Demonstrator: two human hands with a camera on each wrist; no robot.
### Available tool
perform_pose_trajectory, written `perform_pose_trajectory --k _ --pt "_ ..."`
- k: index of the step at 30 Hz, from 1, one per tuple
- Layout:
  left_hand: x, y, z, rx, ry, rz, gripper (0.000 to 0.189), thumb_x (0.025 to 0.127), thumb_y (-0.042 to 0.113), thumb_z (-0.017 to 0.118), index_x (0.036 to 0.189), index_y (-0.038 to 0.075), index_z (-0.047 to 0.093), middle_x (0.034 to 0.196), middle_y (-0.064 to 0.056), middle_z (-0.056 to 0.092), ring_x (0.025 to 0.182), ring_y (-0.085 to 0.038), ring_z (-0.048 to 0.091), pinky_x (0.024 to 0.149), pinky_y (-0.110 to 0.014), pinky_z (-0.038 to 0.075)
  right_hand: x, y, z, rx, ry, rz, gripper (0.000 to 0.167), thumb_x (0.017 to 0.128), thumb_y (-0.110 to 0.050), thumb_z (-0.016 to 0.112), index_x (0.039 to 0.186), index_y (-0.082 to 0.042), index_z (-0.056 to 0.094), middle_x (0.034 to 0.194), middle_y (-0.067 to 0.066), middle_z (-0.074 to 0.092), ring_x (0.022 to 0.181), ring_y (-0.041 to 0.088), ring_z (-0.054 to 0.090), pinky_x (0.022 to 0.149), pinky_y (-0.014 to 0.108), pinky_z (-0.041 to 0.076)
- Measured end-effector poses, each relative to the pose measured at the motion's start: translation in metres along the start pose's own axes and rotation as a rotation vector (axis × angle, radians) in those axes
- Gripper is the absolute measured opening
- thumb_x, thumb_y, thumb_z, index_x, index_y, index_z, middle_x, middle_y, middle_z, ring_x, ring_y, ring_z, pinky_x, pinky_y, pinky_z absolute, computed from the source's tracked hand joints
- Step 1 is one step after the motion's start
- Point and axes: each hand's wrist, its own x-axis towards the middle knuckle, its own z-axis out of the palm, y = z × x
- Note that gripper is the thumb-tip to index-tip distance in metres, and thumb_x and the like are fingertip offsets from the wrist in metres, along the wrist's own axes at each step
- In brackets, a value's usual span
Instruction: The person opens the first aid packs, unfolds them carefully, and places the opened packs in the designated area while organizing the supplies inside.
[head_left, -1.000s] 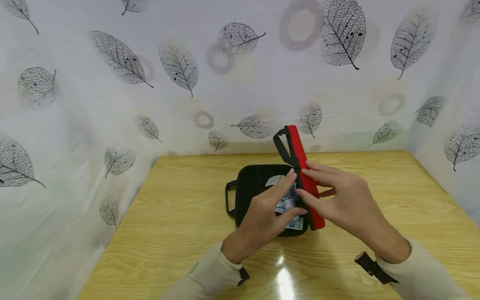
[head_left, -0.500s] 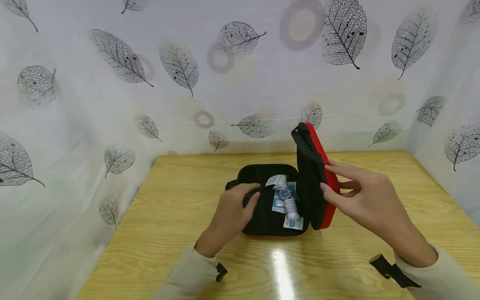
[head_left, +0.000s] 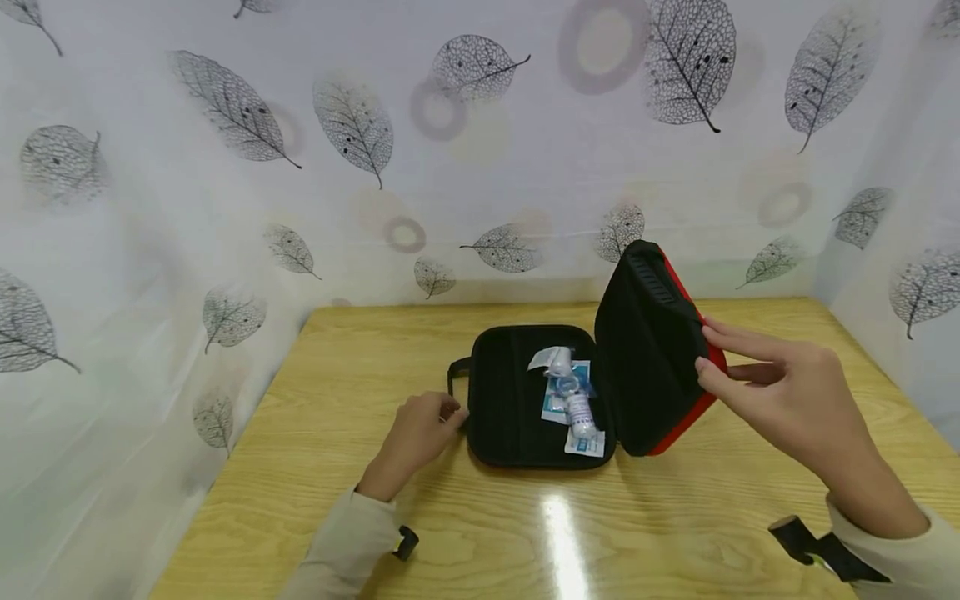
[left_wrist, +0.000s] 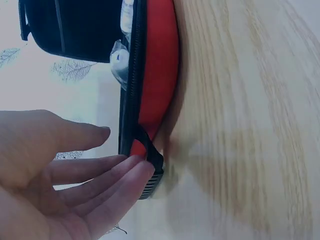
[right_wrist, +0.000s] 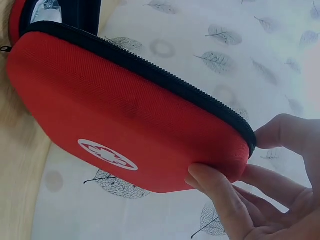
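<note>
A first-aid case [head_left: 491, 400] lies unzipped on the table, its black inside facing up. My right hand [head_left: 795, 392] pinches the free edge of its raised lid [head_left: 652, 350], which leans to the right. In the right wrist view the lid's red outside bears a white emblem [right_wrist: 107, 155]. My left hand [head_left: 420, 429] is at the case's left side by the black carry handle [head_left: 459, 367]. The left wrist view shows its relaxed fingers touching that edge, thumb apart. Inside the base are a small white bottle [head_left: 581, 415], a white roll [head_left: 559, 362] and flat packets [head_left: 585, 443].
The case rests on a light wood-grain table [head_left: 360, 358]. Behind and beside the table hangs a pale sheet [head_left: 495, 183] printed with leaves.
My right hand has swung the lid further open to the right. My left hand has left the lid edge and moved left to the base's handle side. The contents have come into view.
</note>
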Motion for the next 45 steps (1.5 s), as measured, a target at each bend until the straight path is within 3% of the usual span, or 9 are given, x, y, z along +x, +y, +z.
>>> perform_pose_trajectory --k 5,9,14,19,24,30,35,39,45 --pt "0.002 -0.005 0.002 -0.007 -0.053 -0.043 0.023 0.098 0.023 0.069 0.102 0.002 0.078 0.088 -0.005 0.073 0.073 -0.013 0.065 0.066 -0.034 0.054 -0.004 0.012 -0.006 0.015 -0.058 0.131 0.04 0.087 -0.006 0.079 0.127 -0.003 0.07 0.117 -0.027 0.066 0.075 -0.006 0.07 0.061 0.014 0.053" --pt "0.004 -0.009 0.003 -0.014 -0.093 -0.067 0.026 0.097 0.023 0.071 0.103 -0.001 0.076 0.08 -0.005 0.07 0.065 -0.012 0.059 0.062 -0.031 0.051 -0.009 0.028 -0.012 0.063 -0.114 0.234 0.042 0.093 -0.013 0.075 0.133 -0.006 0.067 0.119 -0.029 0.064 0.076 0.002 0.073 0.064 0.015 0.054" --pt "0.005 -0.014 0.002 -0.01 -0.074 -0.065 0.021 0.096 0.018 0.072 0.101 -0.002 0.075 0.08 -0.006 0.07 0.064 -0.012 0.058 0.062 -0.031 0.05 -0.014 0.051 -0.017 0.13 -0.129 0.294 0.042 0.095 -0.012 0.072 0.136 -0.003 0.063 0.121 -0.027 0.062 0.072 0.013 0.075 0.071 0.01 0.052" --pt "0.007 -0.019 -0.004 -0.012 -0.047 -0.077 0.016 0.095 0.013 0.071 0.099 -0.003 0.074 0.077 -0.005 0.067 0.062 -0.014 0.055 0.059 -0.031 0.048 -0.016 0.07 -0.02 0.206 -0.157 0.378 0.034 0.096 -0.01 0.07 0.13 -0.002 0.068 0.113 -0.028 0.062 0.073 0.016 0.075 0.07 0.015 0.055" --pt "0.008 -0.025 -0.01 -0.006 -0.037 -0.108 0.013 0.096 0.01 0.068 0.095 -0.002 0.073 0.068 -0.001 0.059 0.059 -0.014 0.05 0.057 -0.029 0.043 -0.015 0.086 -0.019 0.263 -0.219 0.48 0.022 0.097 -0.012 0.07 0.116 -0.002 0.075 0.101 -0.022 0.069 0.077 0.019 0.075 0.07 0.025 0.059" --pt "0.008 -0.033 -0.014 -0.007 -0.037 -0.141 0.016 0.098 0.011 0.066 0.1 -0.003 0.072 0.066 -0.002 0.057 0.058 -0.015 0.05 0.058 -0.03 0.043 -0.019 0.103 -0.014 0.152 -0.331 0.612 0.048 0.098 -0.028 0.069 0.118 0.015 0.066 0.096 -0.008 0.068 0.08 0.019 0.075 0.073 0.025 0.059" --pt "0.011 -0.04 -0.015 -0.003 -0.037 -0.17 0.022 0.099 0.013 0.066 0.11 -0.004 0.072 0.074 -0.002 0.063 0.064 -0.015 0.055 0.064 -0.033 0.049 -0.025 0.118 -0.008 0.124 -0.401 0.696 0.05 0.099 -0.03 0.068 0.119 0.016 0.064 0.096 0.001 0.071 0.08 0.018 0.075 0.074 0.03 0.06" --pt "0.013 -0.042 -0.016 -0.008 -0.041 -0.178 0.021 0.099 0.013 0.066 0.11 -0.004 0.073 0.075 -0.003 0.064 0.065 -0.015 0.057 0.065 -0.033 0.05 -0.031 0.129 -0.004 0.139 -0.438 0.747 0.053 0.1 -0.029 0.067 0.123 0.018 0.061 0.093 0.003 0.074 0.079 0.019 0.074 0.073 0.034 0.06" --pt "0.014 -0.042 -0.018 -0.017 -0.064 -0.178 0.018 0.098 0.012 0.066 0.106 -0.003 0.073 0.071 -0.002 0.061 0.061 -0.016 0.054 0.061 -0.032 0.046 -0.039 0.139 -0.001 0.139 -0.453 0.75 0.055 0.1 -0.029 0.067 0.125 0.019 0.059 0.091 0.007 0.074 0.077 0.02 0.073 0.07 0.035 0.06"
